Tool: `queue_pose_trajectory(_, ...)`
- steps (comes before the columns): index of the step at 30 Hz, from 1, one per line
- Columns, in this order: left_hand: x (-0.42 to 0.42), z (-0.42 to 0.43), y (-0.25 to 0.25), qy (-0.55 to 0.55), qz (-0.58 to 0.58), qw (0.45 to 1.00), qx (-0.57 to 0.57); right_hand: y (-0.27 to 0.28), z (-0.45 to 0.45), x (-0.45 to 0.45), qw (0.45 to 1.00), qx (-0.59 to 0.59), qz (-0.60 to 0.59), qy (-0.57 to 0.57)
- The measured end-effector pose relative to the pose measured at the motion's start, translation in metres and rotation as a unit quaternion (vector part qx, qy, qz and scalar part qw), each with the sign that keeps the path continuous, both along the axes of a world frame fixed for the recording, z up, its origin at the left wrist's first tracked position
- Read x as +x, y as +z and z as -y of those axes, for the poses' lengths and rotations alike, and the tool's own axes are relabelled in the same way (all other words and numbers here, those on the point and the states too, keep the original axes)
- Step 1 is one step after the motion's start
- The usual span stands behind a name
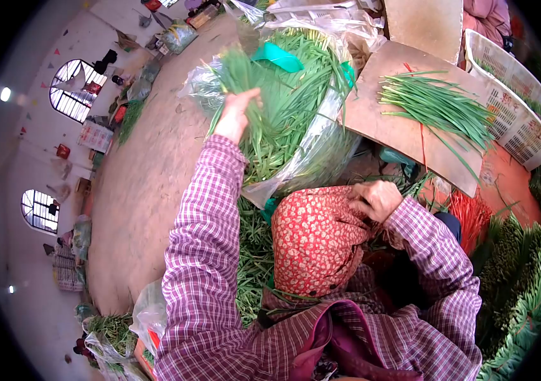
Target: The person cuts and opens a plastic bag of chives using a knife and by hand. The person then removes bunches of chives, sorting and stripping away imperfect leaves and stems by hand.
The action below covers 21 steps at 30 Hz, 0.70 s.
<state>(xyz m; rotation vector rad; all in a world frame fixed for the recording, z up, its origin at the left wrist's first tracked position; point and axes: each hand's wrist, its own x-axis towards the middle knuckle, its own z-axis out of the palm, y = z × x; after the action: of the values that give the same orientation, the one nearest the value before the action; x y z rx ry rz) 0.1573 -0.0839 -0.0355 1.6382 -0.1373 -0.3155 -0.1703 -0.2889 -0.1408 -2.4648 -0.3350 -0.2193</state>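
Observation:
My left hand reaches out over a large clear plastic bag full of loose garlic chives. Its fingers are closed around a bunch of chives, which is blurred by motion. A teal strip lies on the chives beside it. My right hand is by my knee, against the red floral cloth covering it. The fingers there are curled, and whatever they hold is hidden. Beyond this hand, a board carries a laid-out bundle of chives with a red tie under it.
A white plastic crate with greens stands at the right, near another person's pink sleeve. Red ties lie beside stacked chive bundles. Loose greens cover the floor by my leg. Bags of greens line the wall.

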Motion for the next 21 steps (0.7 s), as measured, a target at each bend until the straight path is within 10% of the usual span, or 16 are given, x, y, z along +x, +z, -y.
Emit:
queue_pose_trajectory(3,-0.044,0.027,-0.001,-0.033,0.087,0.996,-0.003,-0.008,0.008,-0.019,0.995,-0.068,-0.068,-0.009)
queue_pose_trajectory(5,-0.038,0.023,0.012,-0.132,0.064,0.981,0.124,-0.005,0.011,-0.031,0.996,-0.051,-0.077,0.014)
queue_pose_trajectory(9,-0.043,0.016,0.027,0.022,0.245,0.847,0.471,-0.004,0.015,-0.036,0.982,0.07,-0.16,0.078)
queue_pose_trajectory(21,-0.074,0.037,0.015,0.111,0.104,0.929,0.337,-0.02,0.05,0.021,0.949,0.207,-0.237,-0.015)
